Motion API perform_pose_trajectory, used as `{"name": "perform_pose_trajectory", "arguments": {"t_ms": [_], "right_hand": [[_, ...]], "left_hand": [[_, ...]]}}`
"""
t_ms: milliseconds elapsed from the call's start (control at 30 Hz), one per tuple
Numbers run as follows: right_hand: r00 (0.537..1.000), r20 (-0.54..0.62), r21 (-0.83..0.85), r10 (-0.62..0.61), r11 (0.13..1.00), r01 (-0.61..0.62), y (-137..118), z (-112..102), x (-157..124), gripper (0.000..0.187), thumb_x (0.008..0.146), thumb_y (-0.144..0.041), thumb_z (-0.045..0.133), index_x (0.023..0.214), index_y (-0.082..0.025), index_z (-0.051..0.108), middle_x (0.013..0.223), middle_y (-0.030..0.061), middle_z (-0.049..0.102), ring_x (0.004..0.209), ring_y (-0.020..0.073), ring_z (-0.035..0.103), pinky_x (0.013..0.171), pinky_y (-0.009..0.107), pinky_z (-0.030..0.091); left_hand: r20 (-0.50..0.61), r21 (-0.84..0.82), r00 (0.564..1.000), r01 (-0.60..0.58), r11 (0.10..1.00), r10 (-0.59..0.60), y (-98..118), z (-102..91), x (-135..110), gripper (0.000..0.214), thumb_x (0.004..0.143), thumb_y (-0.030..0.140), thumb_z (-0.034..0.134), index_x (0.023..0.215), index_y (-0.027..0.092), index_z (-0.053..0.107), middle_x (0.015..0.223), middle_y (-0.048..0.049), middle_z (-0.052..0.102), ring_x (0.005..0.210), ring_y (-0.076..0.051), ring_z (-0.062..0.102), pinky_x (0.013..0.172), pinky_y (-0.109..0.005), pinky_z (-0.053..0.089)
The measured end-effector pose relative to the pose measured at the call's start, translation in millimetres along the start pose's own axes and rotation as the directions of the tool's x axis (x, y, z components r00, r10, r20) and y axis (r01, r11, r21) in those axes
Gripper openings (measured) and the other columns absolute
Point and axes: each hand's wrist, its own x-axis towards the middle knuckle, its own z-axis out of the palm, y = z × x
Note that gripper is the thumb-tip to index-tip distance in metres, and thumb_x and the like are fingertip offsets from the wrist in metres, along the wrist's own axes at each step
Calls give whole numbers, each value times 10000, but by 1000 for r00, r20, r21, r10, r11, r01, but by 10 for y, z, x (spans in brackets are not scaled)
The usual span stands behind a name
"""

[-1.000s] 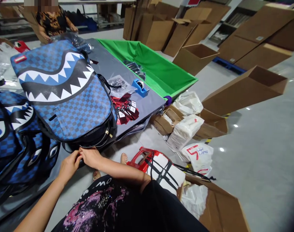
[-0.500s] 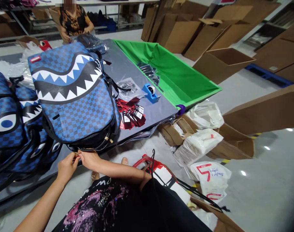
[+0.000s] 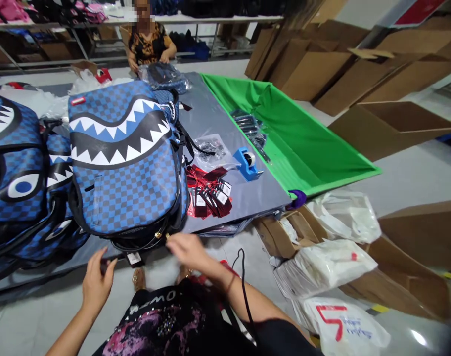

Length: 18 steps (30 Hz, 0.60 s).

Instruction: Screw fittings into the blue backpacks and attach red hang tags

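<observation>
A blue checkered backpack (image 3: 125,163) with a shark-mouth print lies on the grey table (image 3: 218,118), its bottom end at the near edge. A small hang tag (image 3: 133,258) dangles below it. My left hand (image 3: 95,279) is just left of that tag, thumb and fingers apart and curled, holding nothing I can see. My right hand (image 3: 186,249) is blurred by motion near the gold zipper pulls (image 3: 162,236) at the bag's lower right; its fingers look loosely spread.
More shark-print backpacks (image 3: 21,173) lie at the left. Red hang tags (image 3: 210,195), a blue tape dispenser (image 3: 248,163) and plastic bags rest on the table. A green cloth bin (image 3: 295,138), cardboard boxes (image 3: 392,123) and white bags (image 3: 322,267) crowd the right. A person (image 3: 149,42) works at the table's far end.
My hands have parted: the right one swung right toward the zipper pulls, the left dropped back. A hang tag now dangles from the bag. The view shifted rightward.
</observation>
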Motion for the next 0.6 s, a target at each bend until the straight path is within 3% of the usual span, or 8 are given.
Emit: {"name": "perform_pose_trajectory", "arguments": {"t_ms": [33, 67, 133, 200, 267, 400, 500, 600], "right_hand": [[965, -130, -148, 228, 958, -246, 282, -237, 36, 307, 1009, -280, 418, 1006, -244, 722, 981, 14, 739, 912, 128, 668, 854, 218, 490], [918, -223, -202, 328, 906, -373, 572, -459, 122, 383, 1022, -228, 333, 1078, -201, 710, 1044, 70, 725, 966, 162, 654, 887, 275, 483], [853, -323, -256, 409, 830, -495, 1124, -809, 409, 409, 1003, -182, 312, 1167, -133, 684, 1172, 167, 674, 1099, 253, 595, 966, 416, 437], [829, -353, -305, 434, 784, -541, 1572, -996, 750, 371, 976, -188, 391, 1197, -107, 677, 1297, 209, 605, 1199, 326, 513, 1024, 519, 355], [842, -324, -365, 432, 764, -532, 1885, -1040, 1042, 324, 944, -191, 467, 1148, -125, 710, 1344, 195, 582, 1235, 343, 463, 1079, 549, 264], [876, -220, -487, 428, 731, -479, 2195, -974, 1323, 342, 923, -115, 434, 1029, -161, 756, 1177, 171, 678, 1165, 308, 485, 1128, 553, 118], [899, -156, -563, 408, 711, -421, 2294, -966, 1328, 369, 937, -122, 398, 1074, -166, 738, 1124, 163, 699, 1157, 301, 485, 1137, 543, 59], [915, -103, -608, 391, 703, -369, 2371, -992, 1286, 365, 955, -157, 391, 1152, -164, 698, 1116, 154, 710, 1136, 289, 505, 1135, 536, 52]], "left_hand": [[48, -14, 998, 32, 999, -31, 50, 77, -135, 337, 932, 423, 521, 1223, 261, 567, 1146, -88, 671, 904, -232, 694, 810, -366, 584], [138, -56, 990, 36, 998, -28, 142, 176, -251, 265, 938, 413, 510, 1144, 281, 610, 1055, -59, 699, 872, -225, 700, 787, -356, 586], [361, -215, 929, 1, 977, 78, 480, 433, -359, 202, 942, 387, 500, 1011, 299, 668, 958, -27, 725, 855, -208, 706, 765, -331, 582], [469, -402, 856, -11, 916, 216, 1010, 765, -239, 200, 920, 366, 527, 985, 288, 700, 969, -41, 729, 874, -204, 698, 790, -332, 567], [465, -546, 864, 109, 830, 193, 1646, 1170, 98, 179, 868, 342, 597, 967, 260, 721, 1002, -62, 726, 914, -209, 678, 846, -342, 542], [423, -642, 905, 340, 687, -52, 2734, 2113, 1061, 185, 875, 306, 599, 978, 193, 703, 988, -61, 713, 914, -174, 661, 851, -308, 529], [462, -648, 849, 521, 555, -257, 3098, 2696, 1688, 245, 959, 341, 540, 1046, 141, 654, 930, -47, 688, 815, -137, 661, 759, -291, 550], [508, -628, 752, 657, 418, -420, 3119, 2996, 2032, 300, 965, 384, 570, 1110, 126, 618, 993, -51, 665, 818, -133, 649, 737, -311, 570]]}}
